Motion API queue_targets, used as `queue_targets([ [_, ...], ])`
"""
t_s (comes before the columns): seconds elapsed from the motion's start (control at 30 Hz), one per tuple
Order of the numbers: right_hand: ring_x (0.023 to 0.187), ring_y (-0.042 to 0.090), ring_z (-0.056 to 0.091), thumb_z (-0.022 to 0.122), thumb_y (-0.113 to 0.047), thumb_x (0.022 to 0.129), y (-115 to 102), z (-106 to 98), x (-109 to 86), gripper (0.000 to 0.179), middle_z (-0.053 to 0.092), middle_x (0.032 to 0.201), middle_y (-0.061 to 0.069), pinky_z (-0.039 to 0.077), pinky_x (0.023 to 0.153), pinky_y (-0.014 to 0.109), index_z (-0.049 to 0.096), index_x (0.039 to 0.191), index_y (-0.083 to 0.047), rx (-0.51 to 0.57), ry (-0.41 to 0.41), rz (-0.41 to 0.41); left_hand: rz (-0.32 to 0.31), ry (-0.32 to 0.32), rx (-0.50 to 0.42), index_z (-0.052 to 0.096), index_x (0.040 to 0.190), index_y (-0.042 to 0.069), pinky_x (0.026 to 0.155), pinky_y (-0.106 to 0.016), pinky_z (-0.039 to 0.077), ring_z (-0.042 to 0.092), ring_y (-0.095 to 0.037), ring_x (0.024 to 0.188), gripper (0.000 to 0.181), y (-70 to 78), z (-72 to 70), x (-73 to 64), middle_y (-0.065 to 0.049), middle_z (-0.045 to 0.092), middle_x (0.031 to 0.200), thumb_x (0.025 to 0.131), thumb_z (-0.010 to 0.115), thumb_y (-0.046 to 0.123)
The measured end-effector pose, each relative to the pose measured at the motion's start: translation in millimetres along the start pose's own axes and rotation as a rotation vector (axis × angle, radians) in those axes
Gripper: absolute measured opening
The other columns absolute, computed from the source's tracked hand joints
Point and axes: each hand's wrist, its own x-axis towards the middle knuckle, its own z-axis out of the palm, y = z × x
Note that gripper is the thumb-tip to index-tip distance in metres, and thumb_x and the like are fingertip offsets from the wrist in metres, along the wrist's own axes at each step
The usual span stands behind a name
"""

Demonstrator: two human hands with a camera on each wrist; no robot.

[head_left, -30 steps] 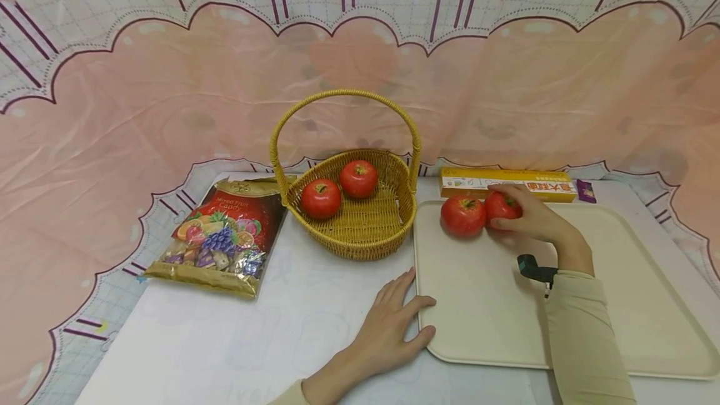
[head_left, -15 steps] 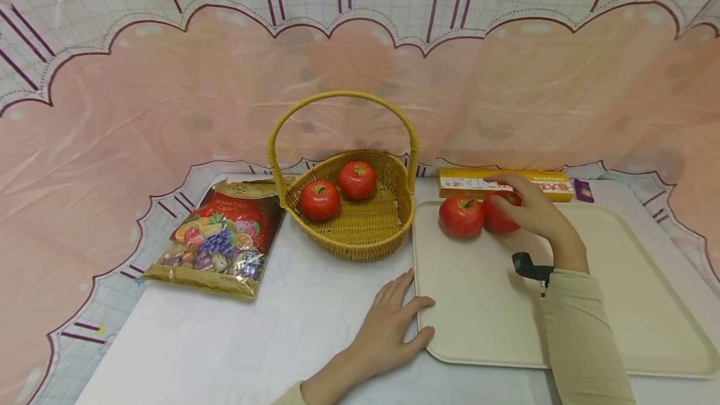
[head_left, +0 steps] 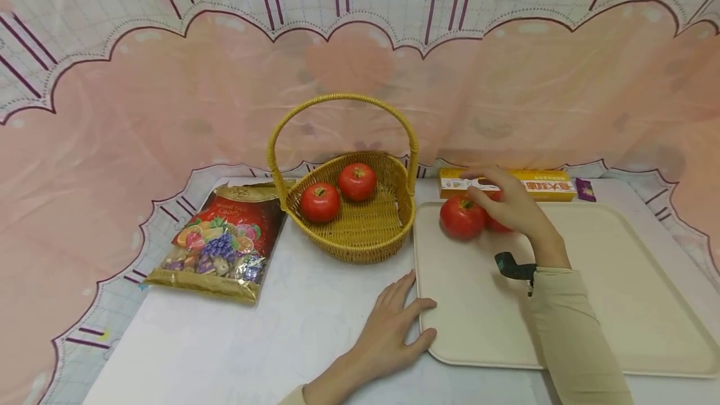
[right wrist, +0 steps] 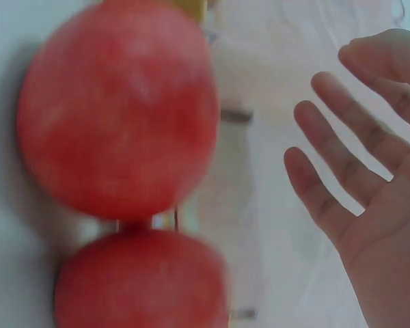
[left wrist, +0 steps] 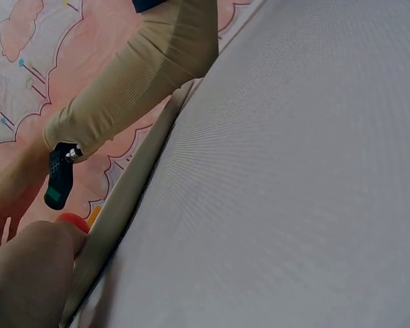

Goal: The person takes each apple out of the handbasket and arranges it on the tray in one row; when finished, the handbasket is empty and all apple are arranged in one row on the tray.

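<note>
Two red apples stand side by side at the back left of the beige tray (head_left: 562, 305): a left apple (head_left: 461, 217) and a right apple (head_left: 496, 222), the latter partly hidden behind my right hand (head_left: 514, 205). In the right wrist view that hand (right wrist: 376, 150) hovers apart from both apples, fingers spread and holding nothing. My left hand (head_left: 388, 327) lies at the tray's left edge, thumb and forefinger over the rim and the other fingers on the table. Two more apples, one in front (head_left: 320, 202) and one behind (head_left: 357, 182), sit in the yellow wicker basket (head_left: 360, 249).
Left of the basket lies a bag of mixed fruit candy (head_left: 219, 239). A yellow-and-white box (head_left: 545, 185) stands behind the tray, with a small purple packet (head_left: 585, 190) at its right end. A patterned cloth (head_left: 349, 74) hangs behind the table.
My right hand has let go of the right apple, lifted, and moved left above the two tray apples. The left hand stays at the tray edge.
</note>
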Motion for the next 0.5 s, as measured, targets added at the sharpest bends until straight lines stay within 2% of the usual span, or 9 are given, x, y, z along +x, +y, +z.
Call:
queue_targets([
  [0.17, 0.113, 0.019, 0.055, 0.063, -0.01, 0.09, -14.0, 14.8, 5.1, 0.031, 0.06, 0.124, 0.003, 0.047, 0.097, 0.029, 0.061, 0.12, -0.016, 0.021, -0.023, -0.135, -0.007, -0.019, -0.002, 0.055, 0.12, 0.027, 0.11, -0.049, 0.031, 0.031, -0.029, 0.14, 0.032, 2.9, 1.4, -2.2, -0.015, 0.029, 0.152, 0.091, 0.054, 0.041],
  [0.23, 0.113, 0.016, 0.056, 0.061, -0.011, 0.091, -20.6, 21.3, 9.4, 0.03, 0.06, 0.124, 0.001, 0.048, 0.095, 0.024, 0.06, 0.12, -0.017, 0.035, -0.04, -0.179, -0.015, -0.02, 0.004, 0.055, 0.12, 0.027, 0.11, -0.05, 0.031, 0.031, -0.029, 0.14, 0.033, 3.2, 0.8, -2.5, -0.015, 0.03, 0.152, 0.091, 0.054, 0.041],
  [0.3, 0.112, 0.015, 0.056, 0.06, -0.011, 0.091, -26.4, 27.1, 13.6, 0.03, 0.06, 0.123, 0.0, 0.05, 0.094, 0.024, 0.06, 0.12, -0.016, 0.045, -0.059, -0.217, -0.027, -0.021, -0.001, 0.055, 0.121, 0.027, 0.111, -0.05, 0.031, 0.031, -0.029, 0.14, 0.033, 3.1, -0.1, -2.1, -0.015, 0.03, 0.152, 0.091, 0.054, 0.042],
  [0.5, 0.11, 0.017, 0.055, 0.06, -0.007, 0.09, -38.4, 38.8, 22.5, 0.03, 0.06, 0.121, 0.002, 0.05, 0.092, 0.039, 0.059, 0.12, -0.01, 0.001, -0.082, -0.302, -0.026, -0.019, 0.008, 0.055, 0.121, 0.028, 0.11, -0.051, 0.032, 0.032, -0.029, 0.14, 0.033, 2.6, -0.2, 0.8, -0.015, 0.03, 0.152, 0.092, 0.052, 0.043],
])
